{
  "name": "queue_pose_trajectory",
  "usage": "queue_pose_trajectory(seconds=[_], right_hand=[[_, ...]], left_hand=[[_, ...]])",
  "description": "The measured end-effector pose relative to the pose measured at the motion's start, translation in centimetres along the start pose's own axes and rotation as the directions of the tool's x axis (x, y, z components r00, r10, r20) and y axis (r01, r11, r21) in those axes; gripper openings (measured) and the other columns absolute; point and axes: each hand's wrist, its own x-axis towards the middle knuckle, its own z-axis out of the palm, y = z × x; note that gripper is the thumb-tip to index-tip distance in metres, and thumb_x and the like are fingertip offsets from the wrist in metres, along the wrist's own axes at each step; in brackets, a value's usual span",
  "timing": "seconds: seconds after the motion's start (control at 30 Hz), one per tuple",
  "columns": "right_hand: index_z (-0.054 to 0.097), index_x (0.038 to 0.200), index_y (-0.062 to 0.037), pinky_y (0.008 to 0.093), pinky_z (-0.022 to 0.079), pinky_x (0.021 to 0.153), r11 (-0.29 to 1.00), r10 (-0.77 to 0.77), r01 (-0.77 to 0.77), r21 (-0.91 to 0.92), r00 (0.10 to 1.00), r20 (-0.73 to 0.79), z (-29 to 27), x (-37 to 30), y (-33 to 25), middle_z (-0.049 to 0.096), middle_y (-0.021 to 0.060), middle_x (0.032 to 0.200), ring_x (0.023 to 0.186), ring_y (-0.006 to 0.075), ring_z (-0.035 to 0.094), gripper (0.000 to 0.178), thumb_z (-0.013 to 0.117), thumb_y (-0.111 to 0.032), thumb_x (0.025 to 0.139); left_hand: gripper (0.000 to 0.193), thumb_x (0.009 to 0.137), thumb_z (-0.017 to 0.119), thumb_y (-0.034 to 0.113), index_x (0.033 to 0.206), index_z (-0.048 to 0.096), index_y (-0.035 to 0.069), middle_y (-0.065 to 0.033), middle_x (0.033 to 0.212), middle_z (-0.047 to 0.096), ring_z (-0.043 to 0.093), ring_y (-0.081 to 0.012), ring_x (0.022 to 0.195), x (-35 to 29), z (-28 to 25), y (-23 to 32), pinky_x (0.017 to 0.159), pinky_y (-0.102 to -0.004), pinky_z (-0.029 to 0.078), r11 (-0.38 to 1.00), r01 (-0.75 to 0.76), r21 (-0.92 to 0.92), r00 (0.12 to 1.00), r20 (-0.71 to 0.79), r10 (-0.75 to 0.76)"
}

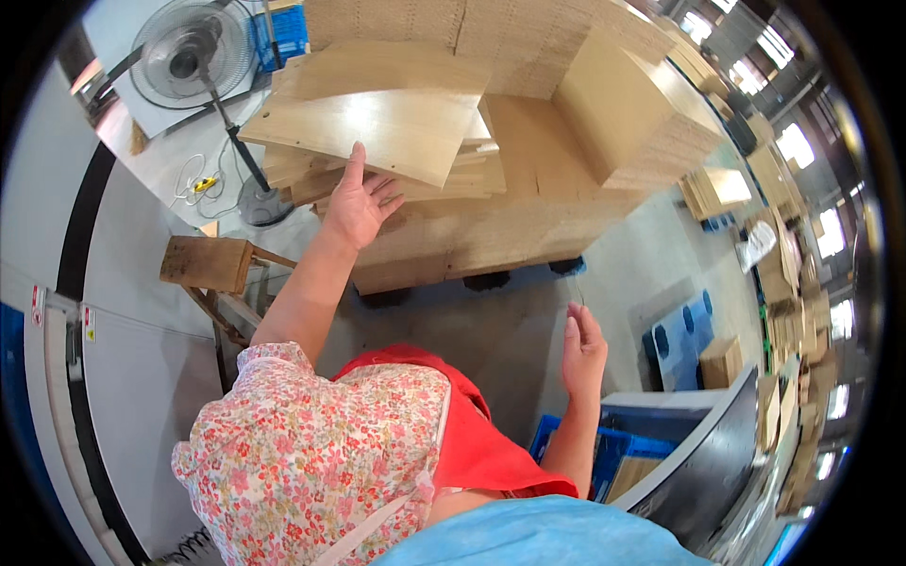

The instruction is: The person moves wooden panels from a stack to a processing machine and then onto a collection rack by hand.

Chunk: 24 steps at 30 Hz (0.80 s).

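My left hand [357, 209] reaches out to the near edge of a light wooden panel [377, 127]. Its thumb overlaps the panel's face, while the other fingers show spread just below the edge; no grip around it is visible. That panel lies askew on top of a loose stack of similar wooden boards [472, 174], with small dark holes near its edge. My right hand [585, 349] hangs in the air at my right side, away from the boards. Its fingers are stretched out and nothing shows in them.
Under the boards stands a big block of stacked panels [510, 231] on a blue pallet [528, 276], with a taller stack [632, 113] at its right. A wooden stool [208, 264] and a standing fan [193, 52] are to the left. A blue crate [651, 445] is by my right side.
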Motion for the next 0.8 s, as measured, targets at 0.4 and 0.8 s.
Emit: queue_pose_trajectory(seconds=[0.4, 0.8], right_hand=[[0.053, 0.119, 0.0051, 0.0406, 0.037, 0.1, 0.68, -0.706, 0.731, -0.047, 0.671, 0.226, 7.8, 23.2, -4.9, 0.049, 0.021, 0.13, 0.122, 0.0366, 0.045, 0.038, 0.059, -0.016, 0.089], [0.051, 0.125, 0.0, 0.0502, 0.015, 0.111, 0.612, -0.652, 0.787, -0.08, 0.559, 0.513, 22.0, 37.7, -7.7, 0.04, 0.0174, 0.14, 0.136, 0.0344, 0.026, 0.052, 0.046, -0.04, 0.092]], left_hand=[[0.049, 0.092, 0.057, 0.036, 0.126, 0.041, 0.005, -0.0097, 0.12, 0.053, 0.056, -0.0234, 0.107, 1.8, 1.8, -3.0, 0.085, -0.0396, 0.05, 0.972, -0.125, 0.201, 0.944, -0.278, 0.179], [0.044, 0.097, 0.046, 0.031, 0.133, 0.037, 0.006, -0.0083, 0.127, 0.052, 0.055, -0.0217, 0.113, 0.6, 5.4, -6.2, 0.092, -0.0406, 0.049, 0.978, -0.196, 0.071, 0.957, -0.205, 0.206]])
